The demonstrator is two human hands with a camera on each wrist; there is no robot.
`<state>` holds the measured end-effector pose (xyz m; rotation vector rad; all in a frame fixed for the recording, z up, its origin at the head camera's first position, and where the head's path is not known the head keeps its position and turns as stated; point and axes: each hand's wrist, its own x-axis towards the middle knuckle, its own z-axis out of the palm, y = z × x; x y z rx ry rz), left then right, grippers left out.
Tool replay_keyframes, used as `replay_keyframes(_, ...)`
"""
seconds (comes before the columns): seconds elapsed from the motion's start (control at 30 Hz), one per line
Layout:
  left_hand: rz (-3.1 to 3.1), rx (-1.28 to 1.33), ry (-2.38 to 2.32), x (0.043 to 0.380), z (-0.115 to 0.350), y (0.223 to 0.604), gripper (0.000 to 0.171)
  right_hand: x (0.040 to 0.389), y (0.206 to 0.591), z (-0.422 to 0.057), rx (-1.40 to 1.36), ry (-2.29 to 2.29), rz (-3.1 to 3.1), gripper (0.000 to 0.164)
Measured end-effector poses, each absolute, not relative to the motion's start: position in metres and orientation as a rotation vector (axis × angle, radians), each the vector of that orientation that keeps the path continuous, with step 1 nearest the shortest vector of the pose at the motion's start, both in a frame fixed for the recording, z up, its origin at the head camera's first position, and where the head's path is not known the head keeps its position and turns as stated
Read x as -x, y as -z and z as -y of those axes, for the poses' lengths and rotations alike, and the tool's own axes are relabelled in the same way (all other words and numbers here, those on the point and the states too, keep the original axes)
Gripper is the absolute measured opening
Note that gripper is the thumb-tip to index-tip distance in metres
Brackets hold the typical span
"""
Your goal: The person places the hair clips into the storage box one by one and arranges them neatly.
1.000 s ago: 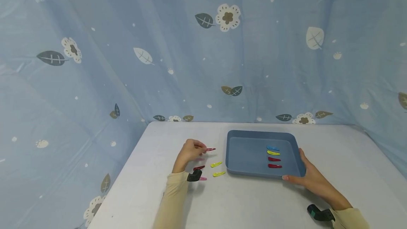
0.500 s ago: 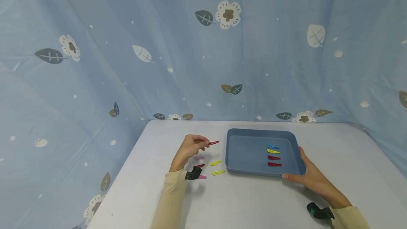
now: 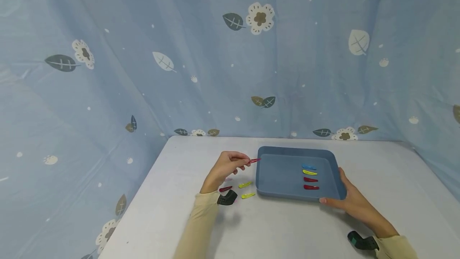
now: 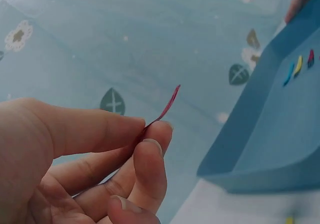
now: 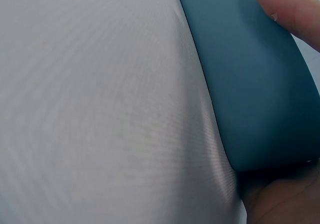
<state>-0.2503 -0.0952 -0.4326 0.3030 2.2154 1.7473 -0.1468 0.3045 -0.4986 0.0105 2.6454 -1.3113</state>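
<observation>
The left hand (image 3: 225, 168) pinches a red hair clip (image 3: 255, 160); its tip overlaps the blue tray (image 3: 278, 177) in the head view, but the left wrist view shows them apart. The right hand (image 3: 357, 202) grips the tray's corner.

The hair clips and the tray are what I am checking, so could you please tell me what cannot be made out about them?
Head view: the lower pink clip is almost wholly hidden by the black wrist camera; the upper pink clip is partly behind the left hand.
Left wrist view: fingers cover one end of the held red clip; the right edge cuts off the tray.
Right wrist view: the tray's wall hides its contents.
</observation>
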Motion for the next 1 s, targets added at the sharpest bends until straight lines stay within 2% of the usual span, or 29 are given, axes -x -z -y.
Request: replay_keyframes(1.0,-1.979,-0.484,-1.717,0.239,0.017,0.430,0.019,0.146,0.500,-0.305,-0.008,1.353,-2.637,0.134)
